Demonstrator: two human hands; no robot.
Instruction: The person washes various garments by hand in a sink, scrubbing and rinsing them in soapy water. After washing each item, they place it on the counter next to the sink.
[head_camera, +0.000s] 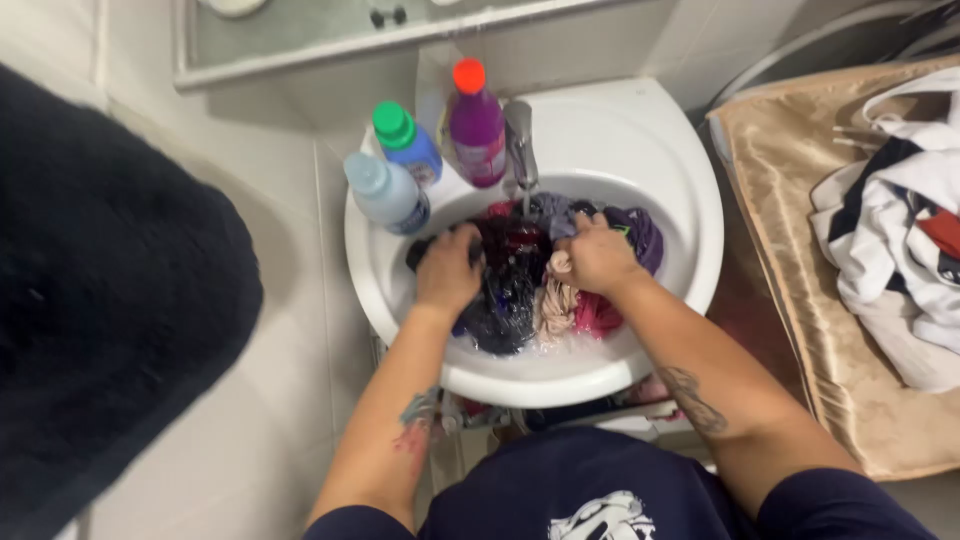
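Observation:
A round white sink (660, 160) holds a wet pile of clothes (520, 290) in dark, maroon, pink, beige and purple. Water runs from the metal tap (519, 145) onto the pile. My left hand (448, 270) presses down on a dark piece of cloth at the left of the basin, fingers closed on it. My right hand (596, 256) grips the clothes at the right, next to a purple garment (645, 238). Both forearms carry tattoos.
Three bottles stand on the sink's back rim: a pale blue one (385, 192), a blue one with a green cap (408, 143), a purple one with an orange cap (476, 125). A beige basket (790, 200) with white laundry is at right. A dark fuzzy shape (100, 300) fills the left.

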